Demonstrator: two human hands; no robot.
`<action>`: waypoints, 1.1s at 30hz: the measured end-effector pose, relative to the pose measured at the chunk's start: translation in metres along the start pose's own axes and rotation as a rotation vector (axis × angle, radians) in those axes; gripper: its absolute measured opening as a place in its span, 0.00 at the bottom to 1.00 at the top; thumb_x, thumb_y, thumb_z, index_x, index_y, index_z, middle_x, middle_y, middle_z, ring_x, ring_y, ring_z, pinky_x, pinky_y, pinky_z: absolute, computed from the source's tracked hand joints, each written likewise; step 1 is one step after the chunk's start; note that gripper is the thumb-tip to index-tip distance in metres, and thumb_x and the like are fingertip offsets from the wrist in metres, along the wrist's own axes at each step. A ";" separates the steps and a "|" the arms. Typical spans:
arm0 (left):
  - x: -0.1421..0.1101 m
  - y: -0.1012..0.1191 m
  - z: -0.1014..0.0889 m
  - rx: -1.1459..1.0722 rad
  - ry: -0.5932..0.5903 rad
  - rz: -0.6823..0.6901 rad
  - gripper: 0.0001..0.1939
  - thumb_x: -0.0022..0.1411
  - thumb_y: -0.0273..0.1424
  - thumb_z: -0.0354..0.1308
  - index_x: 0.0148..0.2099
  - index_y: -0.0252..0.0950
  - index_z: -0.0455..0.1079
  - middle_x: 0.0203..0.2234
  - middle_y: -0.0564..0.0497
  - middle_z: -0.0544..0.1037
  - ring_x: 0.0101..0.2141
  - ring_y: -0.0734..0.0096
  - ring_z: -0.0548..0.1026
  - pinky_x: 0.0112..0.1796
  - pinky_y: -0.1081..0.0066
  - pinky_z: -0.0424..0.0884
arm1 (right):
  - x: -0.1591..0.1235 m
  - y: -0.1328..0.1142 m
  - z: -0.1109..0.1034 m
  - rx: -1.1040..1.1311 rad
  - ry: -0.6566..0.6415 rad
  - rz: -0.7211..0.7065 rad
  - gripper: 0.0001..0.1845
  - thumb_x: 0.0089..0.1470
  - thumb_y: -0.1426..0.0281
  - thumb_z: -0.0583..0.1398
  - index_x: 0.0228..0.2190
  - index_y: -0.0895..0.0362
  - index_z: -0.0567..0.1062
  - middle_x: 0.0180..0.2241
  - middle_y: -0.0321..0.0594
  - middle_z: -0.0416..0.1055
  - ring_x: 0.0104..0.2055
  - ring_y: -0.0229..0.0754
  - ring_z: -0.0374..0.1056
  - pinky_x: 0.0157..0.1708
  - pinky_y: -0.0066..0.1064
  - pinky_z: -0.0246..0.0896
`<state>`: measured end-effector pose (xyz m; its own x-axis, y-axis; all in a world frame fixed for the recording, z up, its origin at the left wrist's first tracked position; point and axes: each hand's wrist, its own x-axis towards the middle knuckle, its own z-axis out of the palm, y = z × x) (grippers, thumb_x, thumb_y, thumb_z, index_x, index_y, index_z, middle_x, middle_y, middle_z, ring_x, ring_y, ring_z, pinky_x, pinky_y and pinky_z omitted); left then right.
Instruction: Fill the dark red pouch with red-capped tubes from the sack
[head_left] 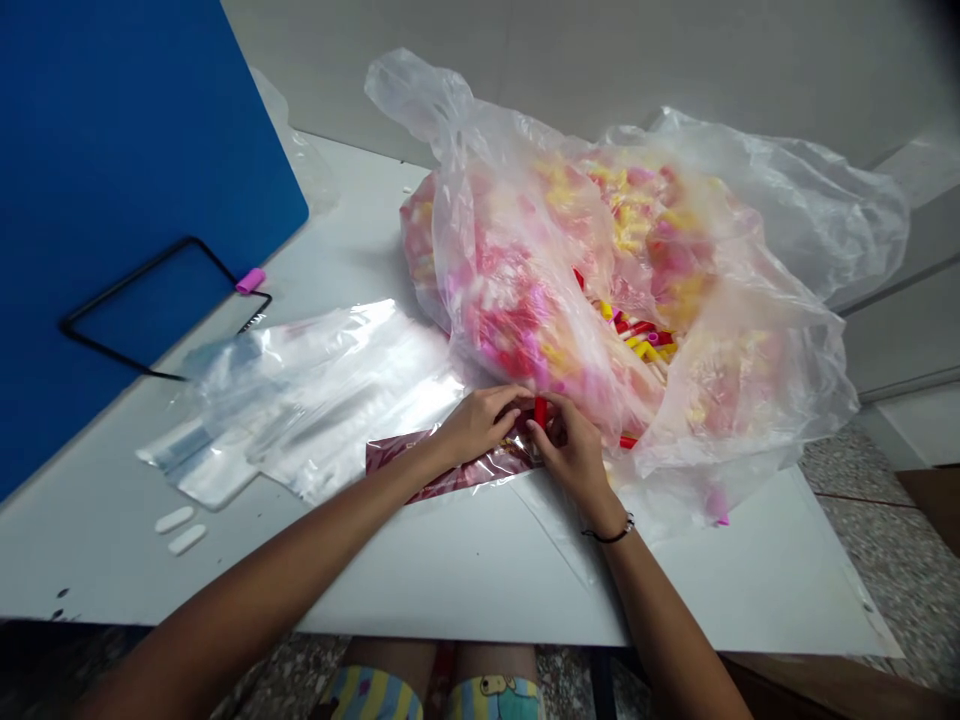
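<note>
My left hand [478,425] is closed on the edge of a clear plastic packet with a dark red printed panel [405,465], which lies flat on the table. Between the thumb and fingers of my right hand [574,450] is a small red plastic tube [541,411], held upright at the packet's right end. The fingertips of both hands nearly meet there. Just beyond them rests a large translucent bag [517,250], full of small red, yellow, pink and white plastic pieces. Through its opening several loose pieces [645,340] show.
To the left lies a stack of clear plastic sleeves [352,370], with two white oblong pieces [181,530] near it. A blue board [150,150] with a black wire stand [127,290] rises at the left. The white table's [450,570] front edge is close to my legs.
</note>
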<state>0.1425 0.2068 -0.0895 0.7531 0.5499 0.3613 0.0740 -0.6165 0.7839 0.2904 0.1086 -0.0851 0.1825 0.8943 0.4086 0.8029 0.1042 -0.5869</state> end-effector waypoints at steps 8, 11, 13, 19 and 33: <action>0.000 -0.001 0.000 0.002 0.026 0.012 0.14 0.63 0.24 0.46 0.48 0.35 0.67 0.41 0.50 0.76 0.42 0.71 0.74 0.45 0.71 0.68 | 0.000 -0.001 -0.002 0.083 -0.001 0.005 0.16 0.57 0.69 0.54 0.47 0.57 0.69 0.35 0.42 0.73 0.29 0.38 0.66 0.31 0.32 0.64; 0.000 -0.001 -0.001 0.001 0.020 -0.008 0.14 0.62 0.24 0.47 0.48 0.36 0.67 0.40 0.50 0.76 0.40 0.71 0.74 0.43 0.71 0.68 | 0.002 -0.003 -0.004 0.092 -0.033 -0.023 0.15 0.57 0.70 0.53 0.46 0.56 0.70 0.35 0.41 0.72 0.31 0.38 0.66 0.32 0.32 0.64; 0.000 0.000 -0.002 -0.016 0.019 -0.021 0.15 0.61 0.23 0.47 0.49 0.36 0.67 0.40 0.51 0.76 0.40 0.71 0.74 0.43 0.71 0.68 | 0.003 -0.003 -0.005 0.091 -0.018 -0.031 0.14 0.57 0.70 0.53 0.45 0.56 0.70 0.36 0.41 0.72 0.32 0.39 0.66 0.33 0.33 0.64; 0.001 0.000 -0.001 -0.065 0.034 -0.042 0.13 0.60 0.23 0.49 0.47 0.37 0.68 0.38 0.52 0.77 0.39 0.73 0.76 0.42 0.73 0.70 | 0.003 -0.001 -0.004 0.061 0.011 -0.039 0.11 0.56 0.70 0.55 0.42 0.56 0.70 0.37 0.43 0.71 0.36 0.40 0.67 0.36 0.35 0.65; 0.002 -0.005 0.000 -0.195 0.064 -0.159 0.08 0.56 0.29 0.59 0.40 0.34 0.72 0.33 0.52 0.79 0.33 0.74 0.76 0.35 0.76 0.70 | -0.002 0.008 0.002 0.150 0.151 0.075 0.10 0.55 0.66 0.57 0.39 0.56 0.67 0.33 0.40 0.67 0.33 0.39 0.66 0.33 0.35 0.66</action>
<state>0.1436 0.2112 -0.0928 0.6985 0.6696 0.2524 0.0560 -0.4028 0.9136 0.2950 0.1089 -0.0918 0.3305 0.8277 0.4536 0.6928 0.1135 -0.7121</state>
